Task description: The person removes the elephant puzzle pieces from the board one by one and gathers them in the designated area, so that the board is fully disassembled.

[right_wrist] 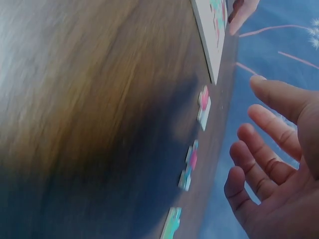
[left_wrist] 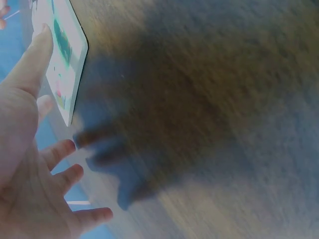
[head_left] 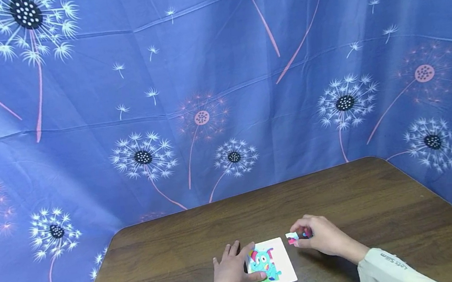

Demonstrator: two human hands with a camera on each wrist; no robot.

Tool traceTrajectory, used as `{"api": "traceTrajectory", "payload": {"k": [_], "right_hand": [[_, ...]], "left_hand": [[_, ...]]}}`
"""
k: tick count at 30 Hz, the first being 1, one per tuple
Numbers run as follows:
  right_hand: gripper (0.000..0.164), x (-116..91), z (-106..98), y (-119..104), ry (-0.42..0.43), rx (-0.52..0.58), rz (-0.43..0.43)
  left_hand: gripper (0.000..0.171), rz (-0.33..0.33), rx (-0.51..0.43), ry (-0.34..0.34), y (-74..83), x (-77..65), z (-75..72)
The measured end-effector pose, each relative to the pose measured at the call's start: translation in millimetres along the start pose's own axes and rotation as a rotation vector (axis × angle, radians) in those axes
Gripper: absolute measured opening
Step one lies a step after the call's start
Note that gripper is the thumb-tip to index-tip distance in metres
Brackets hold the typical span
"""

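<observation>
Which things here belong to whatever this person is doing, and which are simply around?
Part of the job:
- elephant jigsaw board, under the left thumb
- loose jigsaw pieces, at least three, on the table by the right hand
- left hand
- right hand

Just around:
- wood-grain table, the work surface
- dandelion-print cloth behind it

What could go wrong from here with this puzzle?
1. The left hand partly covers the square white puzzle board with a blue cartoon animal; it might get in the way of a piece.
2. The right hand is close to the small pink-and-white puzzle piece and could nudge it.
3. A sideways push might slide the board.
</observation>
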State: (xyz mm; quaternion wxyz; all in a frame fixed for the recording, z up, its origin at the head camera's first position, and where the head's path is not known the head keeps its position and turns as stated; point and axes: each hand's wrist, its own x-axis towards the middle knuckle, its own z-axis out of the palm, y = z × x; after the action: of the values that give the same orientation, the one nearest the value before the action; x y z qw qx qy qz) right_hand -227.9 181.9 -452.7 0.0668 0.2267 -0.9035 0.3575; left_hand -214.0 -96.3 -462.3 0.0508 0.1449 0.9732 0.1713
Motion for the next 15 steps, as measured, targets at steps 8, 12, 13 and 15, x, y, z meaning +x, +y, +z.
{"api": "traceTrajectory", "payload": {"k": [8, 12, 13, 15], "right_hand": [[0.022, 5, 16, -10, 0.011, 0.027, 0.058], [0.022, 7, 23, -15, 0.019, 0.004, 0.086], [0.022, 8, 25, -17, 0.020, -0.001, 0.098], [0.022, 9, 28, -21, 0.023, -0.015, 0.115]], "left_hand": [[0.080, -0.026, 0.017, -0.017, 1.6, -1.5, 0.4], [0.080, -0.034, 0.029, -0.007, 1.4, -1.0, 1.9], [0.080, -0.037, 0.032, -0.008, 1.3, -0.6, 2.2], [0.080, -0.043, 0.038, -0.014, 1.0, 0.1, 2.6]]}}
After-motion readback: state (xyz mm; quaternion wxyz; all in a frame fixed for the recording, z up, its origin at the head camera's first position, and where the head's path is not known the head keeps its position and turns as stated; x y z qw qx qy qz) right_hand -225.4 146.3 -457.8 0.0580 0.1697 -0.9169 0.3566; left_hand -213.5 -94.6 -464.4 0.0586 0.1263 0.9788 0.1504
